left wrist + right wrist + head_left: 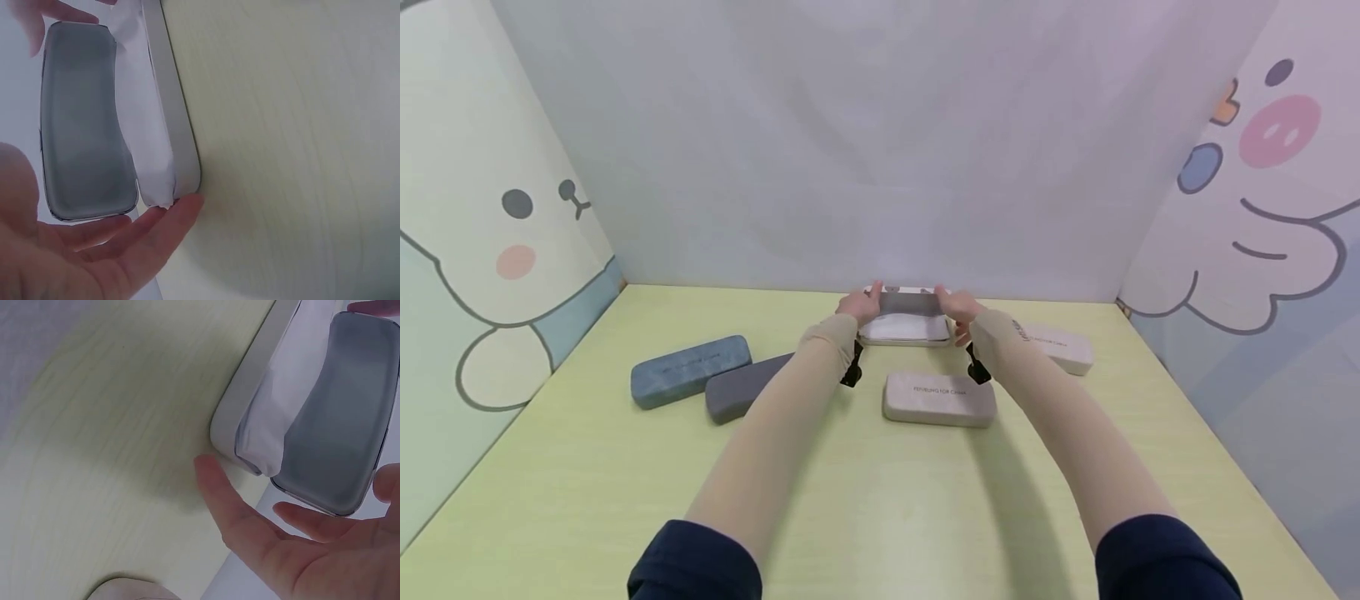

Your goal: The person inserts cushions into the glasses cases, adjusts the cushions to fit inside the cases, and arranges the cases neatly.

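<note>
A glasses case (pixel 905 327) with its lid raised stands at the back of the table. Its lid shows a smooth grey lining (pixel 87 119), and a white cloth (pixel 140 106) lies in the base. My left hand (pixel 859 306) is at the case's left end, its extended fingers touching the lid's end and the base corner. At the other end is my right hand (pixel 960 308), thumb by the lid's edge. Its fingers are spread, and in the right wrist view the index finger stands apart from the base. Any glasses under the cloth are hidden.
Nearer me lies a closed pale pinkish case (pixel 940 400) with lettering. Another pale case (pixel 1060 347) sits to the right, partly behind my forearm. On the left are a blue case (pixel 691 370) and a dark grey case (pixel 741 390). A pale wall (pixel 865 167) rises behind the table.
</note>
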